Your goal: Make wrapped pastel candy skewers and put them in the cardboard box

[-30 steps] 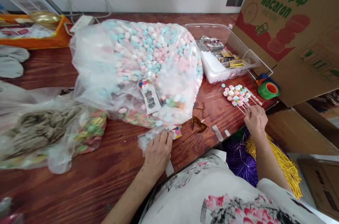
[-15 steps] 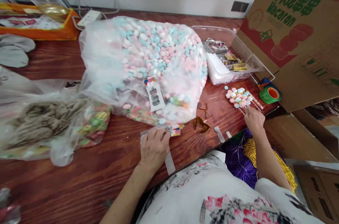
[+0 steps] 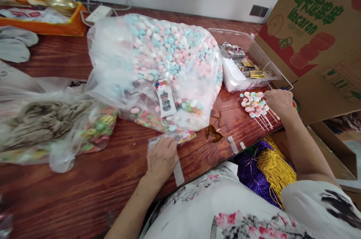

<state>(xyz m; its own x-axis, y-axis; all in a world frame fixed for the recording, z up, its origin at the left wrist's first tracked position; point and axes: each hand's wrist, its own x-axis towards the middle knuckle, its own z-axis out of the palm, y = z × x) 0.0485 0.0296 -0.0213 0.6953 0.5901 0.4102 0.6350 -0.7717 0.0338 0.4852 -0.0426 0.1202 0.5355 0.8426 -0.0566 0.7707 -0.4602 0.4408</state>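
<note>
My left hand [image 3: 163, 158] rests at the table's front edge, its fingers curled over a flat clear plastic packet [image 3: 152, 141] with a colourful printed end. My right hand [image 3: 279, 101] is at the right side of a bunch of white sticks tipped with pastel balls [image 3: 255, 105], which lies on the table. Its fingers look bent and closed at the balls' right edge; what is between them is hidden. Between the hands are gold twist ties [image 3: 213, 133] and bits of clear tape [image 3: 232, 144]. A printed label card [image 3: 165, 99] lies on a large bag of pastel balls [image 3: 175, 50].
Behind the bunch stands a clear plastic box [image 3: 251, 52] of small packets, beside a tall cardboard box [image 3: 313, 54]. At left are a bag with a brown cloth [image 3: 50, 122] and an orange tray [image 3: 70, 26]. Purple and gold cords [image 3: 265, 171] hang below the table edge.
My right hand has moved from the stick ends up and right to beside the balls, covering most of the green tape roll. The sticks now show. My left hand stays on the packet.
</note>
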